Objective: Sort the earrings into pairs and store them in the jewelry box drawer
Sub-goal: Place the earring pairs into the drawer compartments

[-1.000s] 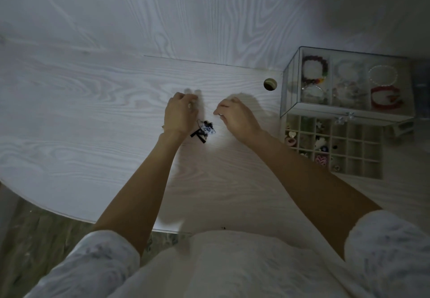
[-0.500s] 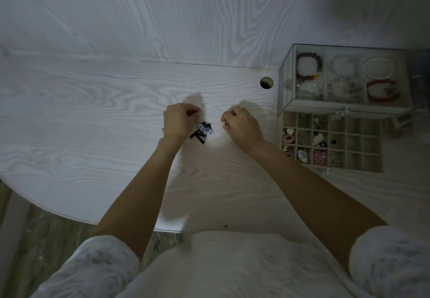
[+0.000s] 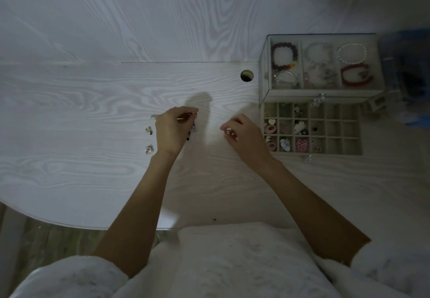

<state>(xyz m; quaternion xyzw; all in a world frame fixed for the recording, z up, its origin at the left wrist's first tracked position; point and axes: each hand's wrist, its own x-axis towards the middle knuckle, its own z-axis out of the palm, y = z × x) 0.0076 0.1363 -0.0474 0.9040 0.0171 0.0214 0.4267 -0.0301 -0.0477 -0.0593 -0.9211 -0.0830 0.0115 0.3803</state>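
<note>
My left hand (image 3: 171, 130) is curled over the white table and pinches a thin gold hoop earring (image 3: 186, 118) at its fingertips. A dark dangling earring (image 3: 191, 131) peeks out just right of that hand. My right hand (image 3: 244, 135) hovers to the right, fingers curled, pinching a small earring (image 3: 228, 131). Three small gold earrings (image 3: 149, 130) lie on the table left of my left hand. The jewelry box (image 3: 323, 93) stands at the right, its gridded drawer (image 3: 337, 132) pulled open with several earrings in the left cells.
Bracelets lie under the box's glass top. A round cable hole (image 3: 246, 75) sits left of the box. One tiny earring (image 3: 308, 158) lies below the drawer. A blurred blue object (image 3: 416, 77) stands at the far right. The table's curved front edge (image 3: 58, 222) is near my lap.
The view has shifted, so small gold earrings left of my left hand now show. Both hands stayed near the same spot; my right hand drew slightly away from the left.
</note>
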